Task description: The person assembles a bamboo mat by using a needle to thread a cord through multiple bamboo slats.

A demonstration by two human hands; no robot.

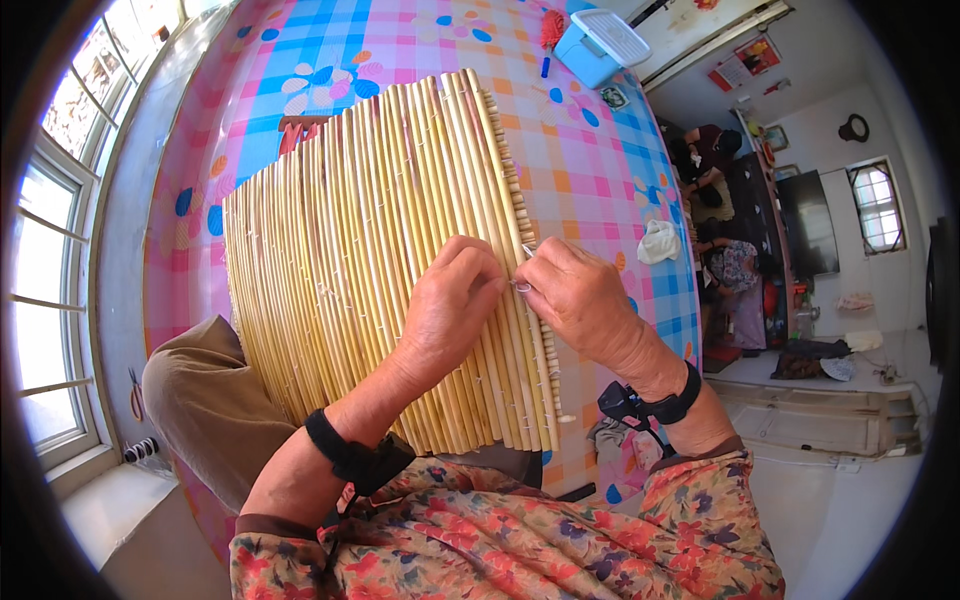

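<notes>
A mat of yellow stalks (345, 230), laid side by side and tied with rows of pale stitches, lies before me over my bent knee. My left hand (452, 300) rests on the mat near its right edge, fingers curled and pressed together; what they grip is hidden. Just across from it, my right hand (578, 298) pinches at the outermost stalks. A thin, shiny sliver shows at its fingertips, and a small white loop, perhaps thread, lies under them. Both are too small to name surely. Cut stalk ends stick out along that edge.
A checked, flowered sheet (590, 170) spreads under the mat. On it stand a light-blue lidded box (598, 45), a red brush (552, 30) and a crumpled white bag (659, 242). Windows (50, 290) and pliers (136, 393) are at left. Two people (712, 150) sit at the far right.
</notes>
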